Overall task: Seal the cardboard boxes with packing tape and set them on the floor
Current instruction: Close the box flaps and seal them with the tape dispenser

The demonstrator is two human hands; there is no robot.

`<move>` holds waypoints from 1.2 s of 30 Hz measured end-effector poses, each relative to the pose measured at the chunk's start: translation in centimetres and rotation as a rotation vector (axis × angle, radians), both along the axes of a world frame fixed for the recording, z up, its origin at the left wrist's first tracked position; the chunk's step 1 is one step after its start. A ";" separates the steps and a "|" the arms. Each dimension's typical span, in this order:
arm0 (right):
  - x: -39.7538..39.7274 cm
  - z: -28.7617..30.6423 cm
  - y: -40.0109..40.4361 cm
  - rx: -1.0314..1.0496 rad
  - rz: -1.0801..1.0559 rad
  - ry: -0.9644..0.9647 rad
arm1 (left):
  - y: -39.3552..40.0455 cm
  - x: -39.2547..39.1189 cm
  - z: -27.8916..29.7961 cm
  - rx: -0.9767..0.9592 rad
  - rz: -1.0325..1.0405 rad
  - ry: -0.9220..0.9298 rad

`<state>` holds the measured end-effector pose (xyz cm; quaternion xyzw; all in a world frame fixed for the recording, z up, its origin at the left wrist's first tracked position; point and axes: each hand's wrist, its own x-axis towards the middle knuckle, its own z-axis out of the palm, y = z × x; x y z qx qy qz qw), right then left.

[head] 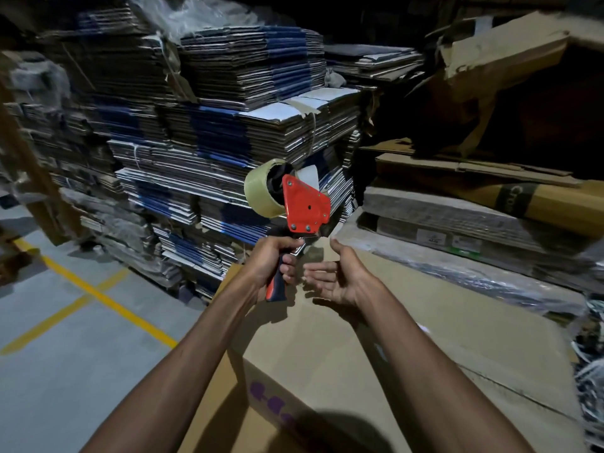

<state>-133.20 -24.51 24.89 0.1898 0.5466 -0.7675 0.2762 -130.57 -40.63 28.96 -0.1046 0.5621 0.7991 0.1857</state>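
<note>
left hand (pixel 273 261) gripped the tape dispenser (pixel 295 204) by its handle, upright above the cardboard box (pixel 327 338) | right hand (pixel 340 277) spread, palm up, just beside the handle, possibly touching | box partly shadowed, seam unclear

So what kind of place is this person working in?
Most likely a warehouse or packing storeroom. Tall stacks of flattened cartons fill the background, yellow lines mark the concrete floor, and the left hand grips a red tape dispenser above a cardboard box.
</note>
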 end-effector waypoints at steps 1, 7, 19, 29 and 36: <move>-0.3 0.2 -0.4 -0.034 -0.021 -0.024 | 0.0 -0.1 0.2 -0.009 -0.003 0.003; -3.4 1.0 -1.7 0.110 -0.094 -0.001 | -1.0 -0.5 0.7 -0.155 -0.006 0.075; -10.6 1.4 -0.1 1.007 0.033 0.722 | -3.5 -0.9 -1.9 -0.468 0.021 0.220; -15.4 -0.5 2.6 1.215 -0.023 0.700 | -5.4 0.2 -3.1 -0.520 -0.048 0.196; -17.5 -2.6 2.3 1.238 0.032 0.642 | -4.4 -1.0 -4.6 -0.449 -0.027 0.056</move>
